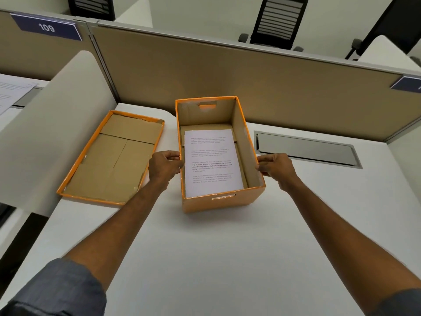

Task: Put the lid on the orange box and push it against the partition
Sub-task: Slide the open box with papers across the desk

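Observation:
An orange box (pixel 211 202) stands open on the white desk, with a printed sheet of paper (pixel 210 163) lying flat on its bottom. My left hand (pixel 165 166) grips the box's left wall at the rim. On the opposite wall, my right hand (pixel 274 167) holds the rim the same way. The orange lid (pixel 114 156) lies upside down to the left of the box, its brown cardboard inside facing up. The tan partition (pixel 227 71) runs across the back of the desk, a short gap behind the box.
A metal cable cover (pixel 305 148) is set into the white desk (pixel 216 258) right of the box. A white side divider (pixel 57 124) rises just left of the lid. Papers (pixel 11 92) lie on the neighbouring desk at far left. Black chairs stand beyond the partition.

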`<state>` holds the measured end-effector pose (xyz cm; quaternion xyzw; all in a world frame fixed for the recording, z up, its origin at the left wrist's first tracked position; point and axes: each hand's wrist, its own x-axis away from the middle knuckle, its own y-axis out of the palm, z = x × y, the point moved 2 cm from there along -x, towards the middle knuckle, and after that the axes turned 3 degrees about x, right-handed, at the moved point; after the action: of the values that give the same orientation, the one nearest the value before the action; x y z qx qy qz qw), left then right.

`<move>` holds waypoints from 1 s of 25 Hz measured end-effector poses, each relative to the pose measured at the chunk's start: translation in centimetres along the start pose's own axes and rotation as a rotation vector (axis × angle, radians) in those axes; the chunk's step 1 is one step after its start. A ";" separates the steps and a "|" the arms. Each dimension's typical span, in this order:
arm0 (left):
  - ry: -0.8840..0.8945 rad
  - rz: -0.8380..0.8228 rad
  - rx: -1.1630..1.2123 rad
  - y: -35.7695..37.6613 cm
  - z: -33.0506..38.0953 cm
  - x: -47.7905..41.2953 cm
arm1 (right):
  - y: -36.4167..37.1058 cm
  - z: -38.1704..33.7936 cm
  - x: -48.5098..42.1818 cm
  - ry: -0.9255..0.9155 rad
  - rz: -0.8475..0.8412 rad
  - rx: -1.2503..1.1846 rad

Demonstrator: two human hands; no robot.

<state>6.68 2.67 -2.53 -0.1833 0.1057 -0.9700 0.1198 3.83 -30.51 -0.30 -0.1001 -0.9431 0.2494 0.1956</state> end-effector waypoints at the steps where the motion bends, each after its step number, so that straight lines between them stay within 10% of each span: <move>1: 0.019 -0.003 -0.014 0.5 0.3 0.7 | -0.8 0.5 0.9 -0.001 0.015 -0.011; 25: 0.063 -0.365 -0.171 17.5 -4.0 24.4 | -20.7 21.1 20.1 0.132 0.174 -0.094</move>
<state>-13.50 -19.88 -2.49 -0.1784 0.1564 -0.9683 -0.0775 -25.10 -51.52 -0.21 -0.2070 -0.9266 0.2140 0.2300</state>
